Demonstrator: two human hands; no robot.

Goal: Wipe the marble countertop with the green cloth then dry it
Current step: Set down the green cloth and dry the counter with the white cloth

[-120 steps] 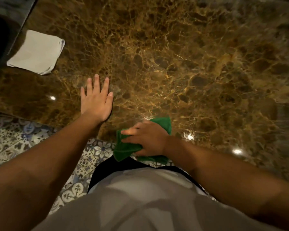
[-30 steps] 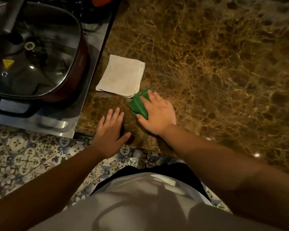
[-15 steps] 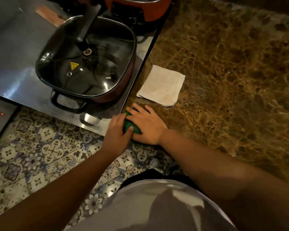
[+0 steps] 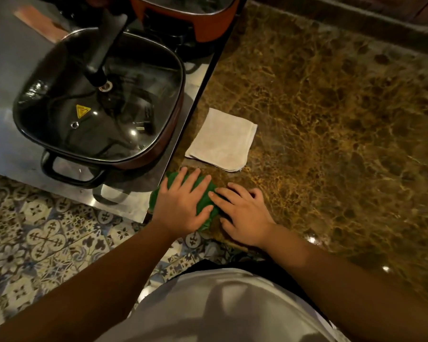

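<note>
The green cloth [image 4: 204, 202] lies bunched at the near left corner of the brown marble countertop [image 4: 331, 124]. My left hand [image 4: 183, 203] presses flat on top of it, fingers spread. My right hand [image 4: 245, 213] rests beside it on the right, its fingertips touching the cloth's edge. Most of the cloth is hidden under my hands. A folded white cloth [image 4: 223, 140] lies on the marble just beyond them.
Left of the marble runs a steel surface [image 4: 8, 70] bearing a square dark pan with a glass lid [image 4: 101, 102] and black handles. An orange pot [image 4: 190, 16] stands behind it. Patterned floor tiles [image 4: 35, 230] show below the counter edge.
The green cloth travelled left along the near edge to the counter's corner. My left hand came off the marble and onto the cloth; my right hand slid off to the cloth's right side.
</note>
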